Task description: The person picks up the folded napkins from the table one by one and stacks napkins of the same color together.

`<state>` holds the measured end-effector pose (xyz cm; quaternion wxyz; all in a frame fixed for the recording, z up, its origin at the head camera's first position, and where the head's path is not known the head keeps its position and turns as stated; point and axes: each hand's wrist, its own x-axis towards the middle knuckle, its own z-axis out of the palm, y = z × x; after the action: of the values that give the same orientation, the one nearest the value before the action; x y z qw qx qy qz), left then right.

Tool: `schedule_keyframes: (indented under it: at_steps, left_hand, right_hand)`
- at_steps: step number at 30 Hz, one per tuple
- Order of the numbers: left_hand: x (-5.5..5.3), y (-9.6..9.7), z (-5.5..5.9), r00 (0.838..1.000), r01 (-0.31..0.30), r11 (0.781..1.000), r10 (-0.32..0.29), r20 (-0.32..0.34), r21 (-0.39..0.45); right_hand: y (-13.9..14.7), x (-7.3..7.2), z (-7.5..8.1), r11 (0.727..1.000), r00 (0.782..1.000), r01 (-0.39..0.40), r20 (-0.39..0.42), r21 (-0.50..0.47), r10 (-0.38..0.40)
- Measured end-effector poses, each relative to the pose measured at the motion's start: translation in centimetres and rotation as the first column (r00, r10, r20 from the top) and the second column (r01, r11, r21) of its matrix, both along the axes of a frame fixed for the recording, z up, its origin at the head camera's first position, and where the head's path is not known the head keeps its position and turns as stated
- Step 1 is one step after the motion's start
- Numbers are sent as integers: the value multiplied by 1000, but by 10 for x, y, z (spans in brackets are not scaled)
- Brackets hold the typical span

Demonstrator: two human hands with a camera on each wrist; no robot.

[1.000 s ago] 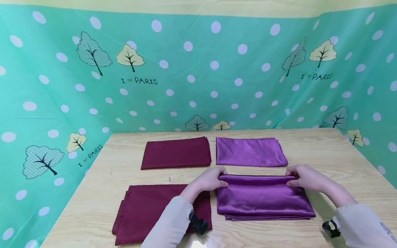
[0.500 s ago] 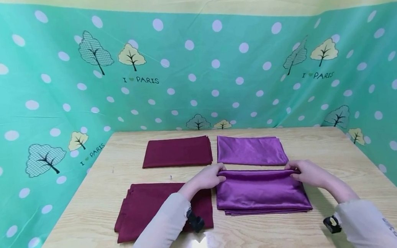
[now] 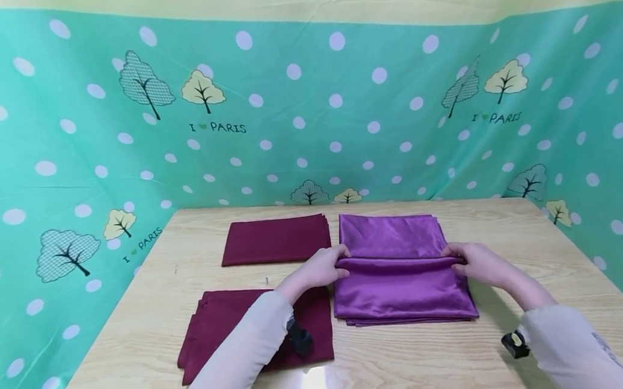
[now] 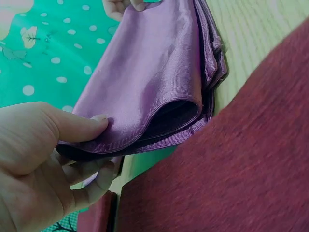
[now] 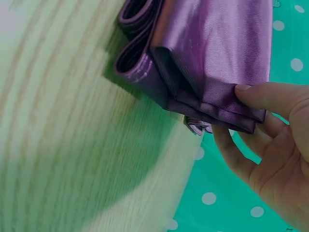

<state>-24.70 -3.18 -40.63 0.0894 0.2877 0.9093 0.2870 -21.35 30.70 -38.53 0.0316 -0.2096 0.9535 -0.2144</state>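
Observation:
A folded purple satin cloth [image 3: 399, 291] is held along its far edge by both hands. At its far left corner my left hand [image 3: 321, 268] pinches the layers, thumb on top and fingers beneath; the left wrist view shows an open fold loop in the cloth [image 4: 145, 82] beside the thumb. My right hand [image 3: 479, 262] pinches the far right corner the same way, and in the right wrist view stacked layers of the cloth [image 5: 222, 58] show. Just behind lies another folded purple cloth [image 3: 390, 235], its near edge covered by the held one.
A folded maroon cloth [image 3: 277, 240] lies at the back left of the wooden table [image 3: 136, 327]. Nearer, under my left forearm, is a larger maroon cloth [image 3: 223, 327] with uneven left edges. A green dotted curtain [image 3: 263, 119] stands behind the table.
Both hands have carried the purple cloth away from me and slightly left, so its far edge now overlaps the rear purple cloth. The maroon cloths stay where they were.

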Motion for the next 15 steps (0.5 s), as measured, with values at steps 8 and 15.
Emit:
schedule_keyframes:
  at_steps: [8,15]
  left_hand:
    - [-7,-3,3,1000,-9,999,8,30,44]
    - [-18,-8,5,999,-17,999,15,40,51]
  right_hand:
    - [2,-7,-1,1000,999,31,-35,-3,-31]
    - [1,-12,3,1000,998,16,-65,-10,-16]
